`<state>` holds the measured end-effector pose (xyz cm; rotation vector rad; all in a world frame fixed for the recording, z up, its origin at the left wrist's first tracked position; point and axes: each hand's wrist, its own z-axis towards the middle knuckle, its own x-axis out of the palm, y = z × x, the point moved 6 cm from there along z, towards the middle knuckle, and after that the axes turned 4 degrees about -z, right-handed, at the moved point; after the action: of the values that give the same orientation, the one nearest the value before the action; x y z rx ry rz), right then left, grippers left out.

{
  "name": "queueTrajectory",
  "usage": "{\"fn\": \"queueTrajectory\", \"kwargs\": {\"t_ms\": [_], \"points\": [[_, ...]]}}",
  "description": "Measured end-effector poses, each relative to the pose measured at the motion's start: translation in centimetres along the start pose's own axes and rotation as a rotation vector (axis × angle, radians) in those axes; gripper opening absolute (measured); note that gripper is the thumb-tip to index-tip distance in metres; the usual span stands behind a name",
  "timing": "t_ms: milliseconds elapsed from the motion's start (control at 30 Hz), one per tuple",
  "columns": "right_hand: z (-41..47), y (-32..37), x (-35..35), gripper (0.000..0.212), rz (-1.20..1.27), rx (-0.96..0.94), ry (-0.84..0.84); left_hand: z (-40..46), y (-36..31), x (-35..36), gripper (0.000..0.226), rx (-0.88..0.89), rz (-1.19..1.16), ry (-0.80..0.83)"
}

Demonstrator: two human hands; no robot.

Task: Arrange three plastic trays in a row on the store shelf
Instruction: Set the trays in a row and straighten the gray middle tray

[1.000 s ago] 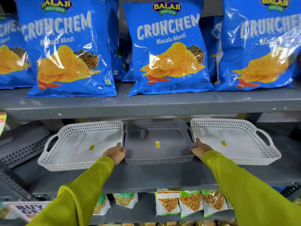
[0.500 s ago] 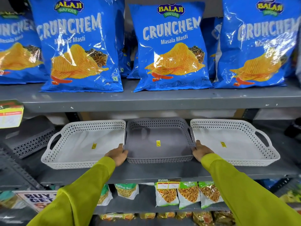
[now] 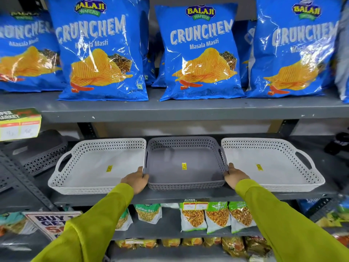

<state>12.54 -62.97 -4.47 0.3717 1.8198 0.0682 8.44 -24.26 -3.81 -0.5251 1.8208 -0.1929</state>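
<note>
Three perforated plastic trays stand side by side on the grey middle shelf (image 3: 188,196). The left white tray (image 3: 90,167) and the right white tray (image 3: 279,167) flank a grey tray (image 3: 181,176), and each has a small yellow sticker inside. My left hand (image 3: 136,179) grips the grey tray's front left corner. At its front right corner, my right hand (image 3: 235,175) holds the rim. Both sleeves are yellow-green. The fingers are partly hidden behind the tray walls.
Large blue Crunchem chip bags (image 3: 200,53) fill the upper shelf (image 3: 188,110) close above the trays. More grey perforated trays (image 3: 43,154) lie at the far left. Snack packets (image 3: 215,216) sit on the lower shelf. A price tag (image 3: 18,123) hangs at the left.
The view has shifted slightly leftward and down. The grey tray sits a little further back between the white trays, with both hands still on its front corners.
</note>
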Motion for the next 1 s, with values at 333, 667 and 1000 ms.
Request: {"fn": "queueTrajectory", "kwargs": {"t_ms": [333,667,1000], "points": [[-1.2,-0.2,0.5,0.047,0.010,-0.004,-0.014,-0.9,0.3,0.2,0.053,0.020,-0.003,0.012],[-2.3,-0.3,0.4,0.043,0.008,-0.015,-0.042,-1.7,0.4,0.3,0.056,0.019,0.032,0.005],[-3.0,-0.3,0.4,0.043,-0.005,-0.023,-0.059,-2.3,0.3,0.3,0.054,-0.005,0.033,-0.017]]}}
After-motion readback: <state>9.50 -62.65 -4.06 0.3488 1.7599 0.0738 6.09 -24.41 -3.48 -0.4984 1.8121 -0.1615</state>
